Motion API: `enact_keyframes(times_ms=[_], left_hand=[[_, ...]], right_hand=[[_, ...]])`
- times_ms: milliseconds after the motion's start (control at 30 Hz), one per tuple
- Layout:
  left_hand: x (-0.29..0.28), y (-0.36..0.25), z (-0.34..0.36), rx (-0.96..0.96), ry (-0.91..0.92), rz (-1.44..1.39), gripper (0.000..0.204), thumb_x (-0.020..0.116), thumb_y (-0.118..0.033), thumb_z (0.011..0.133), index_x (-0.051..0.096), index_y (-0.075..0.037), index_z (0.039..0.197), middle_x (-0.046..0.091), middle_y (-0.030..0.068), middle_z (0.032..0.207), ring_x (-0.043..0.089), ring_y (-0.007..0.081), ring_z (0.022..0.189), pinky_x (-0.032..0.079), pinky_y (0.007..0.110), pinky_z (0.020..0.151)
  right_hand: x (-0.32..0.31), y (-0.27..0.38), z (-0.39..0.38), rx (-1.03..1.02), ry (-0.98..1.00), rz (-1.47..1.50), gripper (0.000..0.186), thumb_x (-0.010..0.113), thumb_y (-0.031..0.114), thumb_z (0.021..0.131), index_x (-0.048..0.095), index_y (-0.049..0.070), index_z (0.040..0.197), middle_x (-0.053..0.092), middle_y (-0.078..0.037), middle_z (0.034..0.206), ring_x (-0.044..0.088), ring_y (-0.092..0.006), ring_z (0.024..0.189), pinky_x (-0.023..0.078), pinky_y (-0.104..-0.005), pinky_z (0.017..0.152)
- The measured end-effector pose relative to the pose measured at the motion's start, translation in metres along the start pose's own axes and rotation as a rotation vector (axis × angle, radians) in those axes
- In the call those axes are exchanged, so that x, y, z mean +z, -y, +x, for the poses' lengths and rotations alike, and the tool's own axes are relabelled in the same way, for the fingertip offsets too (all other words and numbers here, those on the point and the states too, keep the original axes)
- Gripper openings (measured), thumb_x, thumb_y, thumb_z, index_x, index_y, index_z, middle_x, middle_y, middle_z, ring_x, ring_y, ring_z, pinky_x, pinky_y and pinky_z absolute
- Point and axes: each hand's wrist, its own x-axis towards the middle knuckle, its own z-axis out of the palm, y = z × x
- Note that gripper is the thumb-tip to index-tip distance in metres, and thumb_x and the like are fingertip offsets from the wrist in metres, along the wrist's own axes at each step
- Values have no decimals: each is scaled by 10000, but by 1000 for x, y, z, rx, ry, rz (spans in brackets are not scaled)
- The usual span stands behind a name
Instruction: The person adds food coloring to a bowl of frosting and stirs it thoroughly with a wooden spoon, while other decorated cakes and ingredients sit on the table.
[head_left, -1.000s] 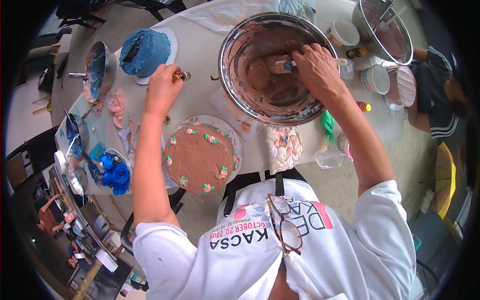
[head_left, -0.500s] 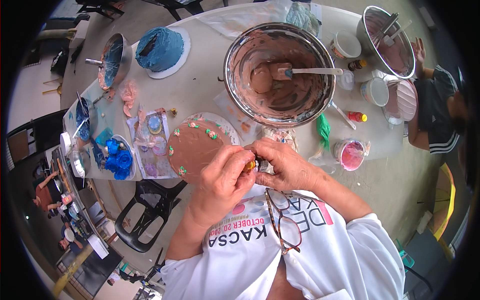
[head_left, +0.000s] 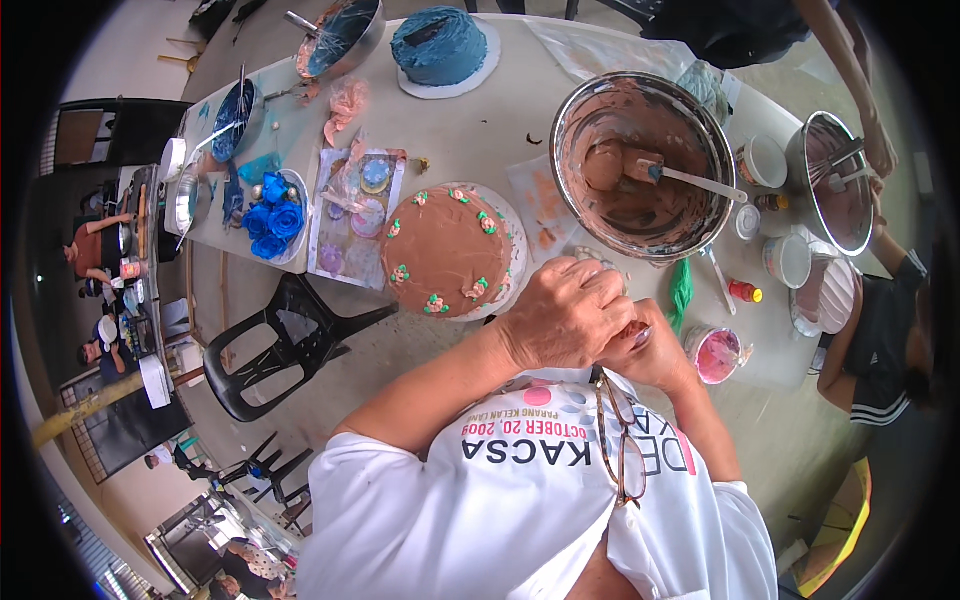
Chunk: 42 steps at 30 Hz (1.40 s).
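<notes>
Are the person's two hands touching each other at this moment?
Touching. The head view shows the left hand laid over and pressed against the right hand, no gap between them, just in front of the chocolate cake.

Cake point(head_left: 447, 251) left of mixing bowl point(head_left: 640, 165)

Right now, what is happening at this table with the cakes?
A person has both hands together close to the chest, left hand over right hand, working something small that the fingers hide. Just in front lies a round chocolate-frosted cake with small pink and green flowers around its rim. Beyond it a big metal bowl of chocolate icing holds a spatula. A blue cake stands at the far edge, and blue icing roses lie on the left.
</notes>
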Motion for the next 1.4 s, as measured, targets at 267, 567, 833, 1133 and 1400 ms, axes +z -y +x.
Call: enact_keyframes(times_ms=[267,567,833,1133,1400], left_hand=[[-12,1,31,-582,614,34,525,628,-543,827,641,-32,708,624,117,756,645,305,708,513,425,633],[-29,33,38,-224,100,-658,242,655,-22,784,696,-30,1022,632,160,1131,639,312,1002,531,348,852],[-37,68,87,-137,-24,-324,173,656,-122,843,670,7,957,650,163,865,638,346,823,519,392,714],[-8,96,101,-954,129,-797,273,657,-253,888,690,17,901,661,170,667,664,288,615,543,340,659],[7,105,81,-234,-39,-512,224,629,-111,830,706,-52,1032,691,120,995,653,288,940,517,365,860]], right_hand=[[-9,7,12,-19,-251,-368,286,745,-10,687,587,19,923,639,-104,737,615,-196,641,491,-305,613],[-31,6,31,-129,-222,-285,463,685,59,819,453,14,1218,577,-131,992,571,-269,851,486,-333,771],[-73,54,64,-322,-292,-507,464,694,48,804,539,20,1240,619,-133,1066,614,-273,961,479,-334,859],[-77,31,97,-339,-425,-807,466,640,29,804,528,33,1256,594,-168,1171,612,-356,1019,504,-394,860],[-70,15,100,-122,-409,-477,370,638,40,870,546,29,1228,661,-89,962,602,-129,821,499,-287,782]])
